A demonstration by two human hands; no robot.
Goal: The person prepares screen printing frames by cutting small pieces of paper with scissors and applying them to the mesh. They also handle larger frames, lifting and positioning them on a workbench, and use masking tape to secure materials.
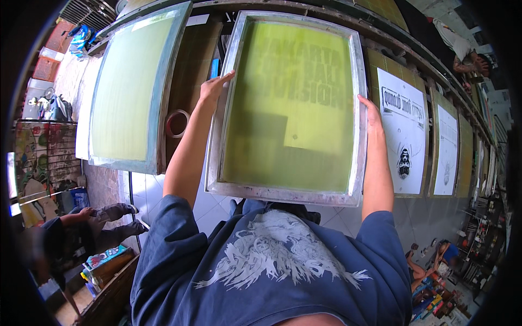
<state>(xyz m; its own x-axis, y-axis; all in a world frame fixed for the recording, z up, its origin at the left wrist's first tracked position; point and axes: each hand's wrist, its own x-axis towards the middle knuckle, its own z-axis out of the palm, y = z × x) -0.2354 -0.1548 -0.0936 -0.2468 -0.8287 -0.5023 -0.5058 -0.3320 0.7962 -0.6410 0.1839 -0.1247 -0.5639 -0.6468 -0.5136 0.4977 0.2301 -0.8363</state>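
A silver-framed screen with yellow-green mesh and faint blocky lettering fills the centre in front of me. My left hand grips the upper part of its left edge, index finger laid along the frame. My right hand holds the right edge a little lower, thumb at the rim and the other fingers mostly hidden. Left of it, a roll of tape with a red core sits on a dark board, beside another pale green screen in a blue-edged frame.
Printed white sheets on boards line the rack to my right. Other people are at lower left, upper right and lower right. A crate of supplies is at lower left, above a tiled floor.
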